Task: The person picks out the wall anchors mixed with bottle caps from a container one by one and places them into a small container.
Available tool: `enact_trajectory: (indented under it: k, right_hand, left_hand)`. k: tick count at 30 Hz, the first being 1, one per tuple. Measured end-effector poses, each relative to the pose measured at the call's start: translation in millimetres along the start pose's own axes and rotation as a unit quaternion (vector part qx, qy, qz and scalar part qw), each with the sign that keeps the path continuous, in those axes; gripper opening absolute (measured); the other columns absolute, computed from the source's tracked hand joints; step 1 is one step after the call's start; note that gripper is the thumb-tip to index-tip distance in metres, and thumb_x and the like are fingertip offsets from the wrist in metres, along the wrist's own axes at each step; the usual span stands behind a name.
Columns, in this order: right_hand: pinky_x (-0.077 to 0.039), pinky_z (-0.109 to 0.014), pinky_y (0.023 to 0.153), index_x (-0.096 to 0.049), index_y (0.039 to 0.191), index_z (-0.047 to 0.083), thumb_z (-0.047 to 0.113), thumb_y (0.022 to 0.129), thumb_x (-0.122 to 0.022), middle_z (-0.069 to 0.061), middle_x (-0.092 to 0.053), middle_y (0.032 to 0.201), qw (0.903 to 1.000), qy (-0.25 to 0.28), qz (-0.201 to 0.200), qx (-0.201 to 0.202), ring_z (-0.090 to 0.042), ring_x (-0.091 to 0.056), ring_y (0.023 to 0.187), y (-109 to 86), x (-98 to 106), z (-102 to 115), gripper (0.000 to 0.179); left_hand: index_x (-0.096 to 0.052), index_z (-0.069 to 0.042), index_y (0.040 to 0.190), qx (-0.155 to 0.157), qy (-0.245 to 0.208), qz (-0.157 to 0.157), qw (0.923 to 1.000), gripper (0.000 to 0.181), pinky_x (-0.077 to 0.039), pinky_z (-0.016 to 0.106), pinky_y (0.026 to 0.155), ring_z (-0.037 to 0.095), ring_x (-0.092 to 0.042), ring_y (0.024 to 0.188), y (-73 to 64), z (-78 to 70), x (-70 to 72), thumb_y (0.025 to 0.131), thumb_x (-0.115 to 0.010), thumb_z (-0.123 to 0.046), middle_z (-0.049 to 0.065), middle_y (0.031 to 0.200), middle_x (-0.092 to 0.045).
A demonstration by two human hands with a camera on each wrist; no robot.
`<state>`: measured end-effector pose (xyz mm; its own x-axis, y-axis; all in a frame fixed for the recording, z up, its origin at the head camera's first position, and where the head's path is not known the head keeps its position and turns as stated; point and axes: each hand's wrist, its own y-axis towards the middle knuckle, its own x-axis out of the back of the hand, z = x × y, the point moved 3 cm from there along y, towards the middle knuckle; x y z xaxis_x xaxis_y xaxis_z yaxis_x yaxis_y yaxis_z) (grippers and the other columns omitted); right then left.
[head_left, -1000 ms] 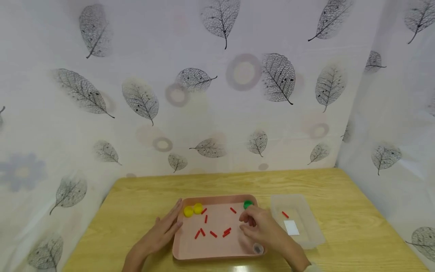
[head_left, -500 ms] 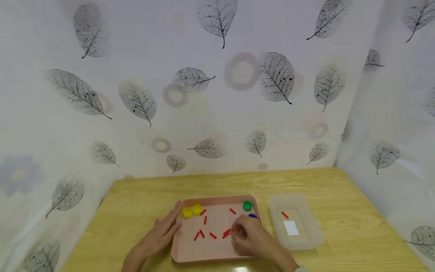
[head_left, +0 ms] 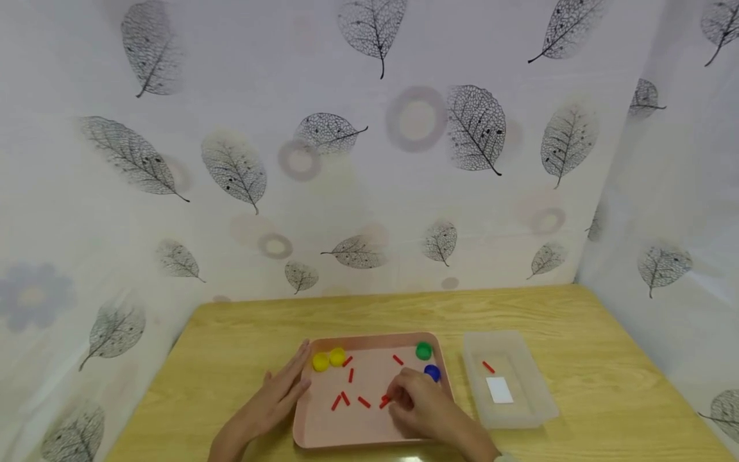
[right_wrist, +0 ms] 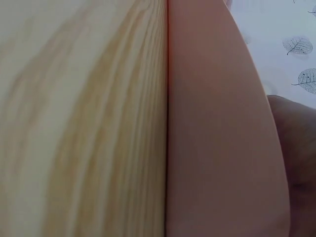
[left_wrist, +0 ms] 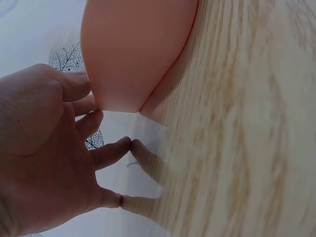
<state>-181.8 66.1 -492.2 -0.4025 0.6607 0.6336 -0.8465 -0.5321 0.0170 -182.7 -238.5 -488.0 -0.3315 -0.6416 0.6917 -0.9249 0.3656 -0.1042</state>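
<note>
On the table point(head_left: 242, 333), the tray point(head_left: 346, 436) has a box point(head_left: 516, 420) to its right. The left hand point(head_left: 274, 399) rests straight-fingered against the tray's left side; over the tray's right half, the right hand point(head_left: 426, 403) curls narrowly at red sticks point(head_left: 364, 402), grip unclear. Picking up seems in hand; next calls for a fine pinch.

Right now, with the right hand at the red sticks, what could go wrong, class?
The sticks by the right hand lie close together, so it may nudge one while handling another. The blue cap looks close to its knuckles and might get knocked. The left hand touches the tray; a push could slide it.
</note>
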Motion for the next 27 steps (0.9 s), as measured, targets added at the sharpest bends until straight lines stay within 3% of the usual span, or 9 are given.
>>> enact_trajectory:
  k: [8, 14, 24, 27]
  right_hand:
    - [-0.051, -0.018, 0.064, -0.072, 0.088, 0.014, 0.005, 0.087, -0.076, 0.013, -0.057, 0.084, 0.9996, -0.015, -0.005, 0.022, 0.002, -0.053, 0.074, 1.2, -1.8, 3.7, 0.010]
    - [-0.052, -0.018, 0.063, -0.071, 0.087, 0.016, 0.006, 0.088, -0.075, 0.014, -0.057, 0.082, 0.9999, 0.002, 0.015, -0.001, 0.001, -0.054, 0.073, 1.1, -4.5, 3.7, 0.011]
    - [-0.052, -0.018, 0.064, -0.070, 0.087, 0.017, 0.009, 0.090, -0.075, 0.015, -0.057, 0.083, 0.9999, 0.005, 0.016, -0.002, 0.001, -0.054, 0.073, -1.1, -1.8, 3.9, 0.010]
    - [-0.052, -0.019, 0.065, -0.070, 0.087, 0.016, 0.009, 0.089, -0.075, 0.014, -0.057, 0.084, 0.9997, -0.003, -0.004, 0.023, 0.000, -0.054, 0.075, -1.9, 2.6, 4.9, 0.009]
  left_hand:
    - [-0.015, -0.017, 0.166, -0.012, 0.006, -0.005, 0.9999, 0.062, 0.007, 0.084, 0.104, 0.039, -0.016, 0.154, 0.4, -0.3, 2.0, 0.112, -0.041, -0.033, 0.005, 0.171, -0.007]
    - [-0.016, -0.017, 0.166, -0.005, -0.002, -0.001, 1.0000, 0.062, 0.008, 0.084, 0.104, 0.040, -0.015, 0.154, -0.2, 0.8, 1.1, 0.112, -0.042, -0.032, 0.005, 0.171, -0.007]
    - [-0.017, -0.017, 0.166, -0.006, -0.003, 0.002, 1.0000, 0.062, 0.008, 0.085, 0.104, 0.040, -0.014, 0.154, 0.0, -0.4, 0.6, 0.112, -0.043, -0.032, 0.006, 0.171, -0.008]
    - [-0.017, -0.017, 0.166, -0.008, -0.002, 0.000, 1.0000, 0.062, 0.008, 0.085, 0.103, 0.040, -0.014, 0.154, 0.7, -0.1, 0.2, 0.112, -0.043, -0.032, 0.005, 0.171, -0.008]
